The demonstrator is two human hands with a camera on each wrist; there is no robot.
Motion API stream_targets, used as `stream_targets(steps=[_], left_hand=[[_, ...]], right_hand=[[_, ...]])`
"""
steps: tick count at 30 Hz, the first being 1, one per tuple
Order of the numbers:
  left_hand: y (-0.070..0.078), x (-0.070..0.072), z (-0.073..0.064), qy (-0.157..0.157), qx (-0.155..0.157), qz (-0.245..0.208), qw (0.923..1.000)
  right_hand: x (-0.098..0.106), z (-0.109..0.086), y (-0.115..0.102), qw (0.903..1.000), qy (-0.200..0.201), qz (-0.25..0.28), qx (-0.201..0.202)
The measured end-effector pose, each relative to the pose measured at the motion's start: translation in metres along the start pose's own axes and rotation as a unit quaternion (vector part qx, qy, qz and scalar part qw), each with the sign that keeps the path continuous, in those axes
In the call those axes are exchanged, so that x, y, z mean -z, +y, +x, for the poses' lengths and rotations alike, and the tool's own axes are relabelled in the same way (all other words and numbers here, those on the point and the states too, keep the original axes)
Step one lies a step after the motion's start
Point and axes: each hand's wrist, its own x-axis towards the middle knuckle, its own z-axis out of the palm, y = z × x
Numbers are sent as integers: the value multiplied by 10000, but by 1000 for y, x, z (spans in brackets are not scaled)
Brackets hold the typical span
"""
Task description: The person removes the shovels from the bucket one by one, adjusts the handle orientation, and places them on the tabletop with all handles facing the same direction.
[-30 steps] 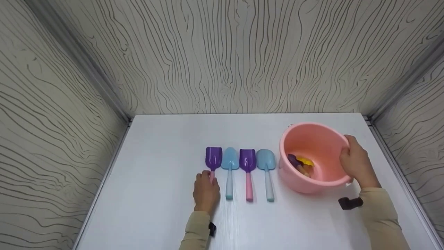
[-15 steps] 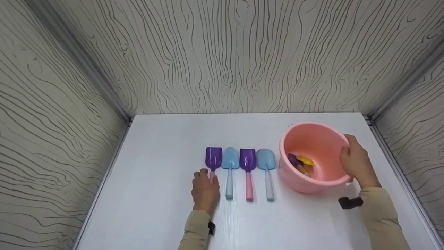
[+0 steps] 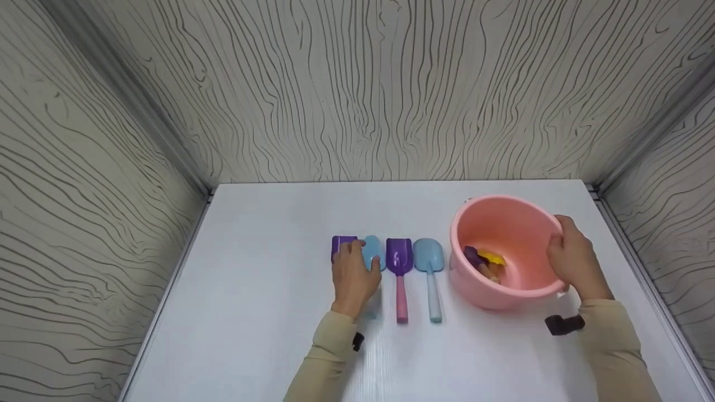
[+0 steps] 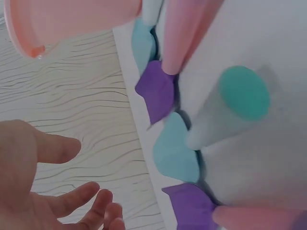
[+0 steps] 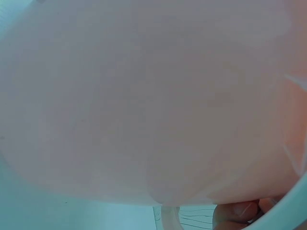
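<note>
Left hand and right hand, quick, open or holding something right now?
Left hand: open, holding nothing, over the shovels.
Right hand: holding the pink bucket.

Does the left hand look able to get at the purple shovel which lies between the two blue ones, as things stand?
Probably yes. The left hand holds nothing and is over the neighbouring blue shovel, and nothing covers the purple shovel. The pink bucket is farther right.

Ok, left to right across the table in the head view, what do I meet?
First purple shovel, first blue shovel, second purple shovel, second blue shovel, pink bucket, right hand.
</note>
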Motion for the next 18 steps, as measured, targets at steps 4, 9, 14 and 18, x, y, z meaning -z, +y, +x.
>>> stream_targets(steps=[4, 9, 14, 18], left_hand=[[21, 4, 1, -114, -365, -182, 9991], [47, 12, -1, -455, -734, -439, 9953], [70, 14, -2, -465, -1342, -384, 9891], [89, 11, -4, -624, -1628, -130, 9846]], right_hand=[[3, -1, 0, 10000, 52, -31, 40], [4, -1, -2, 9999, 135, -84, 36], [2, -2, -4, 10000, 4, -40, -53], [2, -2, -3, 10000, -1, -31, -71]])
